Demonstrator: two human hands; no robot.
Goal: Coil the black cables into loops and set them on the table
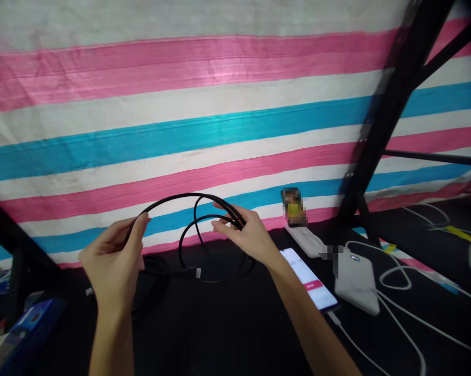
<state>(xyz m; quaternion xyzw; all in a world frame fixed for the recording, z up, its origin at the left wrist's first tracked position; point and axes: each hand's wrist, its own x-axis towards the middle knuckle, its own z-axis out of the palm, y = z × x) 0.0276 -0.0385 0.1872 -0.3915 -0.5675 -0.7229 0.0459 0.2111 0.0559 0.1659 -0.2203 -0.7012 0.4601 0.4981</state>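
My left hand (119,250) pinches a black cable (184,196) between thumb and fingers. From there the cable arches up and across to my right hand (247,232), which is closed around several gathered loops of it. Some loops hang below and between the hands. A connector with a pale metal tip (198,273) shows on a cable between my hands, low over the black surface (196,334). More coiled black cable (157,287) lies beside and behind my left hand, partly hidden by it.
Right of my right forearm are a lit phone (309,279), a white power bank (355,282) with white cables, and another pale device (306,241). A blue box (35,329) stands at lower left. Black frame posts (388,120) flank a striped sheet (204,130).
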